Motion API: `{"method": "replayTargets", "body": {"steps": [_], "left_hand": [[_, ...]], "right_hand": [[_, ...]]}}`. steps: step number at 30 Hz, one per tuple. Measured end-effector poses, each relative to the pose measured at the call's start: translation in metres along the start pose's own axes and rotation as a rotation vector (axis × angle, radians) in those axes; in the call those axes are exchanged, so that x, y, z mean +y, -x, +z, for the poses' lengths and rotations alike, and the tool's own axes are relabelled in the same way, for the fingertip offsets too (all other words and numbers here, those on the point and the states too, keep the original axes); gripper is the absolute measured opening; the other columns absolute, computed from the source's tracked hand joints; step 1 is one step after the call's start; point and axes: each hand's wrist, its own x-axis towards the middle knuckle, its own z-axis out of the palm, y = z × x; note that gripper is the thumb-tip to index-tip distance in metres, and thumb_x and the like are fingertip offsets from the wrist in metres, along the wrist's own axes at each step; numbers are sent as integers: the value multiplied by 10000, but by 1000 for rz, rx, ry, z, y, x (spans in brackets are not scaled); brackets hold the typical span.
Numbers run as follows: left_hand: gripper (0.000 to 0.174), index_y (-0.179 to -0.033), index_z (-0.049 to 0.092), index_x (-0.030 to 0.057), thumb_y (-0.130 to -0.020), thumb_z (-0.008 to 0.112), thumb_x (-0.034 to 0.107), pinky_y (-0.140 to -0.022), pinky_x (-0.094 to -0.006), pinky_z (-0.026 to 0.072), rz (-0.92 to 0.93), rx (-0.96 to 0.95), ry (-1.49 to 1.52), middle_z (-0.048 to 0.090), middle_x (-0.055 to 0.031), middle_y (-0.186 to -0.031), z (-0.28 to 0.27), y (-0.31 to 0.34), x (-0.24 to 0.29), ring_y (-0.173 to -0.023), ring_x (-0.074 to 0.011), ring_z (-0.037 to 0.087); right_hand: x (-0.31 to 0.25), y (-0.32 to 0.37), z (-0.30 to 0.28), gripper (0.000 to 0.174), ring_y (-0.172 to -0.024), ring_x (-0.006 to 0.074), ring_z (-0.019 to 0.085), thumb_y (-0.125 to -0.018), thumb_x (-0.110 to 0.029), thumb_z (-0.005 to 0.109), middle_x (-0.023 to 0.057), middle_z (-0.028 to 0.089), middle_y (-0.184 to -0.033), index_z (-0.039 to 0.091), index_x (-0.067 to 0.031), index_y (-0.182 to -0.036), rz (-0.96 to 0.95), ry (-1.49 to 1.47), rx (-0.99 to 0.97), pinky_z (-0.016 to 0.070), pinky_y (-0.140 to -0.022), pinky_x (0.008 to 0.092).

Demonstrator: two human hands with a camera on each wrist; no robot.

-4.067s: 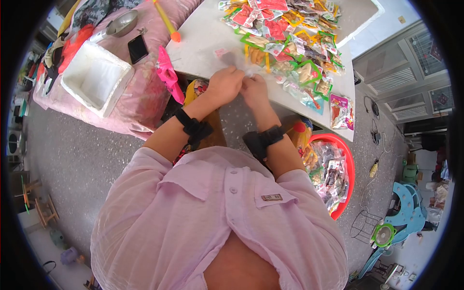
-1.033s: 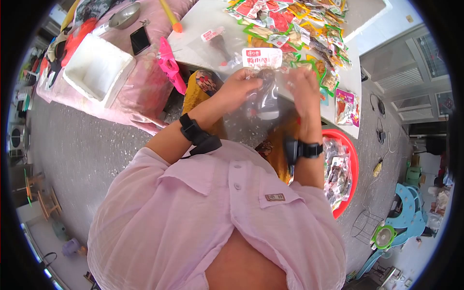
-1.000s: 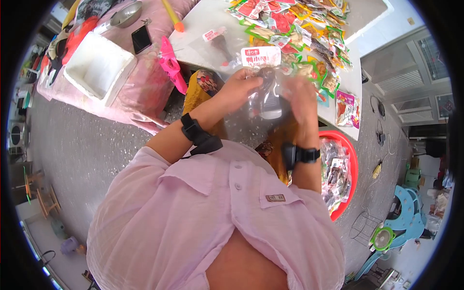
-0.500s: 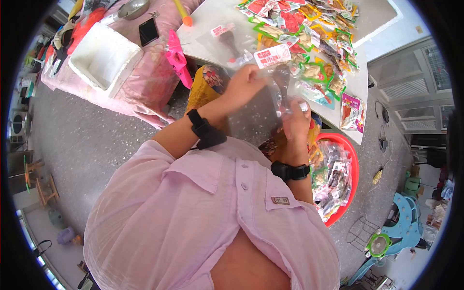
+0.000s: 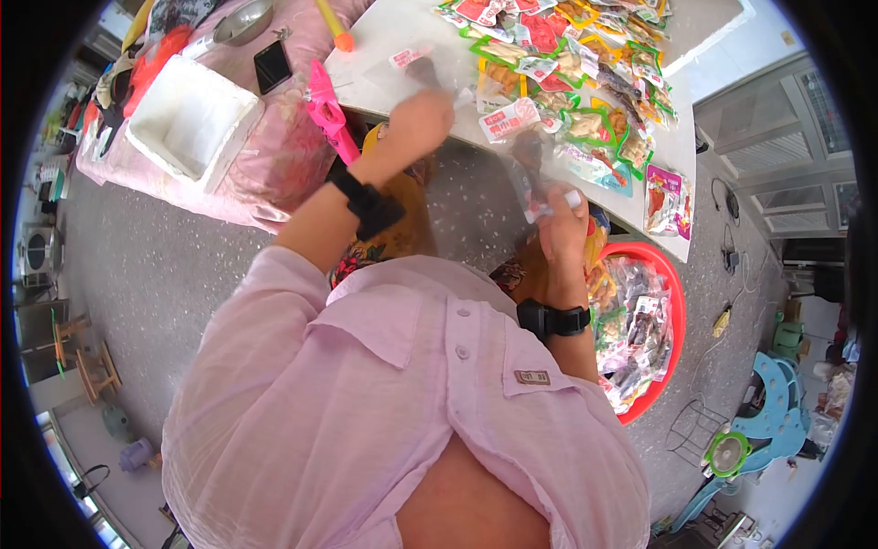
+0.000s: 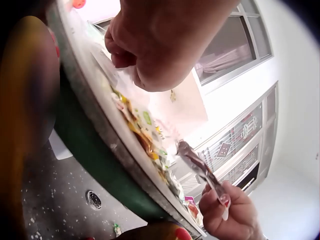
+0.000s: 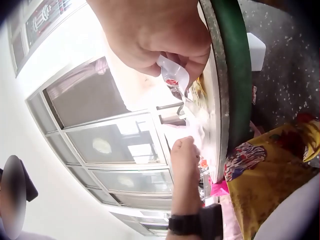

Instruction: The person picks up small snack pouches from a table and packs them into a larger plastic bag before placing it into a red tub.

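Observation:
My right hand (image 5: pixel 564 224) pinches the lower end of a clear snack packet (image 5: pixel 528 156) holding a dark drumstick-shaped piece. Its red-and-white label (image 5: pixel 509 120) points up and away, over the table's front edge. In the right wrist view, the packet's clear end (image 7: pixel 174 75) shows between finger and thumb. My left hand (image 5: pixel 421 123), blurred, is over the front edge with fingers curled. Whitish see-through plastic (image 6: pixel 131 74) shows at its fingertips in the left wrist view. Just beyond this hand, a similar packet (image 5: pixel 410 59) lies on the white table (image 5: pixel 370 69).
Many colourful snack packets (image 5: pixel 549 55) are heaped across the table. A red basin (image 5: pixel 677 320) of packets stands on the floor at right. At left, a pink-covered bed (image 5: pixel 274 174) bears a white foam box (image 5: pixel 187 114), a phone (image 5: pixel 272 67) and a pan (image 5: pixel 242 20).
The hands were together at the table edge, then held the labelled packet up between them. Since then my left hand has moved away to the left, while my right hand keeps the packet.

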Motion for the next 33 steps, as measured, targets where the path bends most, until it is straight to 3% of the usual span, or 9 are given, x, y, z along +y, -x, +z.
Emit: {"method": "replayTargets", "body": {"steps": [1, 3, 6, 12, 18, 21, 27, 33], "left_hand": [[134, -755, 503, 70, -749, 436, 186, -596, -397, 430, 0, -16, -32, 526, -121, -743, -5, -17, -2, -694, -298, 523], [150, -755, 501, 64, -758, 427, 195, -601, -405, 423, 166, 35, -77, 524, -127, -734, -31, -52, 1, -695, -301, 520], [153, -759, 502, 64, -762, 419, 193, -602, -413, 414, 298, -73, -107, 525, -132, -735, -62, -89, 13, -708, -299, 517], [155, -753, 503, 56, -756, 436, 195, -608, -403, 406, 390, -292, -142, 524, -132, -760, -17, -50, 14, -712, -303, 512], [171, -739, 517, 33, -744, 490, 201, -635, -381, 410, 118, -130, 271, 519, -129, -775, 1, 9, 15, -732, -302, 506], [207, -762, 533, 44, -729, 494, 245, -672, -383, 408, -66, -195, 384, 519, -133, -802, 6, 11, 15, -797, -294, 501], [198, -747, 522, 19, -725, 502, 215, -660, -370, 417, -80, -155, 251, 512, -152, -769, 2, 11, 26, -748, -302, 518], [175, -707, 521, 1, -712, 485, 173, -647, -381, 420, -70, -98, 319, 509, -171, -728, 20, 8, 20, -735, -317, 519]], "right_hand": [[-1, -1, 1, 79, -626, 187, 548, -783, -40, 484, 60, 518, -758, 462, -31, -859, -2, 1, -1, 452, -506, 279], [-3, 0, 5, 79, -635, 196, 539, -784, -43, 481, 70, 523, -756, 471, -21, -859, -4, -1, 1, 442, -524, 285], [-7, -1, 11, 87, -639, 203, 513, -787, -50, 476, 87, 531, -745, 491, -5, -860, -14, -22, 11, 422, -565, 299], [-5, -7, -1, 119, -633, 216, 551, -786, -41, 474, 87, 514, -789, 449, 2, -895, -22, -46, 2, 461, -514, 288], [-13, -7, -6, 113, -647, 211, 549, -795, -43, 456, 98, 519, -809, 446, 9, -895, 0, -9, 11, 461, -521, 287], [-12, -10, -6, 106, -645, 202, 547, -798, -42, 448, 102, 522, -809, 447, 6, -892, -17, -33, -2, 456, -516, 279], [-6, -10, 2, 97, -626, 172, 541, -801, -58, 456, 90, 524, -781, 449, -5, -881, -2, -9, 1, 448, -504, 269], [4, -13, -1, 104, -615, 169, 537, -797, -83, 476, 67, 511, -746, 448, -20, -875, -78, 44, 57, 444, -502, 267]]}}
